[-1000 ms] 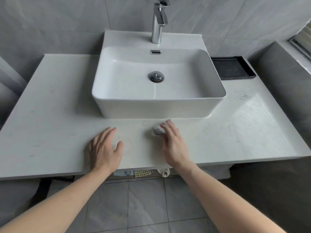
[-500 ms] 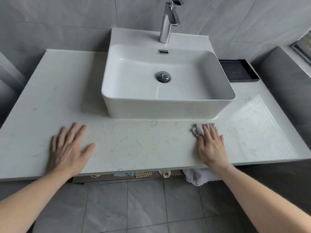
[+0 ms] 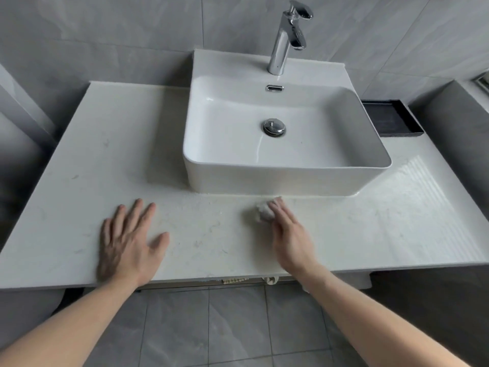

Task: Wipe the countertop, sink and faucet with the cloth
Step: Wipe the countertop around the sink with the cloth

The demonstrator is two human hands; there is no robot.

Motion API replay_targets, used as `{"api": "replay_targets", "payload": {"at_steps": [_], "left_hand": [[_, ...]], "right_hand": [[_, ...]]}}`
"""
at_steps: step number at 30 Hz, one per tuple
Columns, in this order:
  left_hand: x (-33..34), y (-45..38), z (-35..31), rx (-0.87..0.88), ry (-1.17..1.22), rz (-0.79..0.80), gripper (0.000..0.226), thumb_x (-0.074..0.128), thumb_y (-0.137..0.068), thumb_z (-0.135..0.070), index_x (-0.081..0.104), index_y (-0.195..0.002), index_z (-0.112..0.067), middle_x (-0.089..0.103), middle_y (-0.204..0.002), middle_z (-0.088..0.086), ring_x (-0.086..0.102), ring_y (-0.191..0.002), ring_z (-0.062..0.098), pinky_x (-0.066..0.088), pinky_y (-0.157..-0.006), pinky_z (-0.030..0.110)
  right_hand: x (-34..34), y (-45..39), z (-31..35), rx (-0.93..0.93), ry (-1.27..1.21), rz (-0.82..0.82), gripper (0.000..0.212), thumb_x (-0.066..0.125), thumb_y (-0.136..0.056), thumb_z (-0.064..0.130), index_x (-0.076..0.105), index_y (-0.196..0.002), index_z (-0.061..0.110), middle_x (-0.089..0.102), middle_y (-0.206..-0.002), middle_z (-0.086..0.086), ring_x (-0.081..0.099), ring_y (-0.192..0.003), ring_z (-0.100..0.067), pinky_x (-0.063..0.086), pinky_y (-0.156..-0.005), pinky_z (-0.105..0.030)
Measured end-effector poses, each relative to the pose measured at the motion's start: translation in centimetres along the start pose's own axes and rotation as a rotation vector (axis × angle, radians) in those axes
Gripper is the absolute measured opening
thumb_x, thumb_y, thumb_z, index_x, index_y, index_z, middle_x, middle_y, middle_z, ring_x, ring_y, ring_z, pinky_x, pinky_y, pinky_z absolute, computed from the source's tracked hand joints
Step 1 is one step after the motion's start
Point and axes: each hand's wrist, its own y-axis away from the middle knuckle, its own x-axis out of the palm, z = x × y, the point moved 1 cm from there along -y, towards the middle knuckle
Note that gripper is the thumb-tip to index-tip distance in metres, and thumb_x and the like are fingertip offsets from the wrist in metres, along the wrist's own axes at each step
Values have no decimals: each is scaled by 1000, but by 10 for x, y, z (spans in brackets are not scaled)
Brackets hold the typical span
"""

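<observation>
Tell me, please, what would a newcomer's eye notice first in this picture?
A white sink sits on the pale countertop, with a chrome faucet behind its bowl. In front, the right hand presses a small cloth onto the countertop, while the left hand lies flat.

text: none legible | labels: none | numbers: none

On the one white countertop (image 3: 79, 160) are counted one vessel sink (image 3: 277, 181), one chrome faucet (image 3: 283, 41), one drain stopper (image 3: 274, 126), one black tray (image 3: 389, 120), one crumpled cloth (image 3: 262, 211) and two hands.
</observation>
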Motion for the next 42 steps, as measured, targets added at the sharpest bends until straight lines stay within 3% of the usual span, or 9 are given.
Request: {"api": "replay_targets", "payload": {"at_steps": [4,8,15,19,24,28,32,37,42], "left_hand": [[0,0,0,-6,-5,-4,75,33,-86,-63,25,-156,-37,12,-167,-13,6,-154,20,8,-124,46],[-1,0,0,-2,7,4,75,33,-86,-63,24,-156,-37,10,-167,-13,3,-154,19,7,-124,47],[-2,1,-1,-5,10,14,76,30,-87,-62,21,-157,-36,7,-167,-12,0,-155,19,5,-124,47],[-2,1,-1,-6,12,10,76,30,-86,-63,22,-157,-36,8,-167,-12,1,-154,20,4,-124,47],[-4,1,-2,-5,14,8,77,29,-85,-63,23,-157,-35,9,-167,-12,2,-154,20,4,-124,47],[-4,1,-2,-11,8,4,77,30,-85,-63,24,-157,-36,9,-167,-12,3,-154,20,4,-124,47],[-2,1,-2,-13,11,3,76,31,-85,-63,24,-156,-36,10,-167,-13,3,-154,19,5,-125,47],[1,0,0,-20,0,-7,76,33,-85,-63,25,-155,-37,11,-167,-15,4,-154,19,8,-124,47],[1,-1,-1,-24,12,0,75,35,-85,-62,26,-155,-38,11,-166,-16,5,-154,18,7,-125,46]], "right_hand": [[71,-8,70,-221,75,248,48,41,-107,24,40,-156,23,27,-168,0,16,-157,-19,12,-129,-39],[75,-6,74,-239,241,228,57,35,-106,42,27,-161,29,14,-171,4,4,-159,-21,2,-129,-44],[-7,-3,-25,54,357,89,59,37,-105,41,25,-162,30,11,-171,7,7,-158,-18,8,-128,-47],[-54,-1,-77,292,359,-5,58,29,-107,37,20,-162,26,8,-172,1,5,-159,-19,4,-128,-46],[-82,5,-96,494,250,-189,48,31,-108,21,36,-156,14,27,-168,-7,21,-156,-24,22,-125,-47],[-51,5,-45,284,83,-234,43,44,-106,11,49,-149,13,44,-159,-9,39,-148,-26,34,-120,-40],[13,2,21,5,4,30,54,53,-99,2,49,-149,21,40,-161,-1,31,-152,-17,23,-126,-37],[72,19,87,-241,224,340,58,33,-107,42,20,-162,29,6,-172,5,-5,-159,-24,-9,-125,-48],[45,27,46,-209,324,258,62,30,-106,48,15,-163,32,0,-172,8,-11,-158,-18,-4,-128,-47]]}}
